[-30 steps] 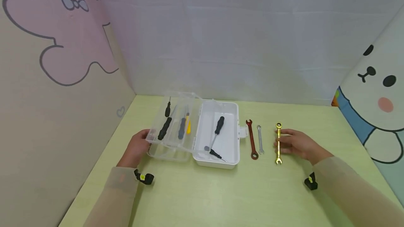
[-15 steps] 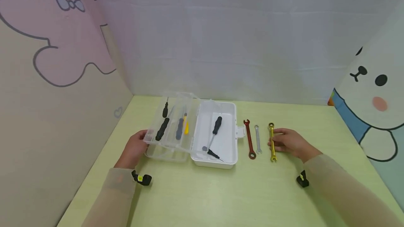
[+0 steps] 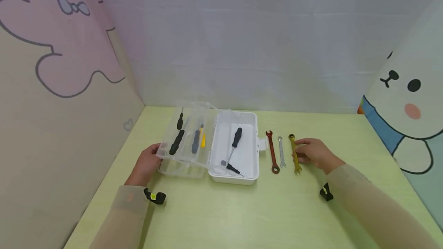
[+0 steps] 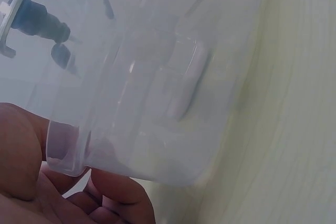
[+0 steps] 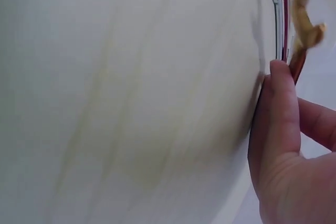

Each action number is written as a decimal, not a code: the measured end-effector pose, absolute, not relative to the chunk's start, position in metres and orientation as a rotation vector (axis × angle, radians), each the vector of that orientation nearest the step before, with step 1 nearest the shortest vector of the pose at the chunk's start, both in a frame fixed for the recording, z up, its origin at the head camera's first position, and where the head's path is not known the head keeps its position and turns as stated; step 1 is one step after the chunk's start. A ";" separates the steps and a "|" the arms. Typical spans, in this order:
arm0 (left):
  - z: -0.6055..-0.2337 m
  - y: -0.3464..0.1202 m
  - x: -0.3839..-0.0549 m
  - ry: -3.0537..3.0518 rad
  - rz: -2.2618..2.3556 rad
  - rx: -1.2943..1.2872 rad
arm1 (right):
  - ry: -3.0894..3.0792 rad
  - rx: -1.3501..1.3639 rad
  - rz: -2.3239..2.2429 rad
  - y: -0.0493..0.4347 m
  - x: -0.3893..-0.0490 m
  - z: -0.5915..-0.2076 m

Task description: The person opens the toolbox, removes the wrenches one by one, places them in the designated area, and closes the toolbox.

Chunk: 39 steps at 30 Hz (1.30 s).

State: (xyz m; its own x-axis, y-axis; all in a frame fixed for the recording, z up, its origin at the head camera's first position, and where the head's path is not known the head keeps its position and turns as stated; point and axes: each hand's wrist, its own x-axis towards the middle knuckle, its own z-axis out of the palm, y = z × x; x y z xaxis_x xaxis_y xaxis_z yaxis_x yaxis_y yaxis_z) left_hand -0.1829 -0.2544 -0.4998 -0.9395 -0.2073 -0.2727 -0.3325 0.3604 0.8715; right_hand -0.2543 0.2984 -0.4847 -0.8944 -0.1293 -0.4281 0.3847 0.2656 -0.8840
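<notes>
My left hand grips the near left corner of a clear plastic tray, thumb on one side and fingers beneath. This tray is raised on the left of an open white toolbox, and several screwdrivers show in it, among them a black one and a yellow one. In my right hand a gold combination wrench is pinched between thumb and fingers, slightly tilted. Just left of it lie a small silver wrench and a red wrench, roughly parallel.
Inside the toolbox lie a long black screwdriver and a short black screwdriver. A latch sticks out on the box's right side. The clear lid lies under the raised tray. Printed cloth walls border the table at left, back and right.
My right hand has moved left with the gold wrench, nearer to the silver one, and its top end now leans left. The left hand keeps its hold on the tray. The head view shifts slightly.
</notes>
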 end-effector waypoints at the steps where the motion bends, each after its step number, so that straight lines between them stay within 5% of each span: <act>1: -0.500 -0.254 -0.183 2.494 1.640 -0.501 | 2.135 0.239 -1.658 0.298 -0.255 -0.484; 39: -0.496 -0.253 -0.181 2.486 1.619 -0.494 | 2.192 0.155 -1.637 0.298 -0.229 -0.472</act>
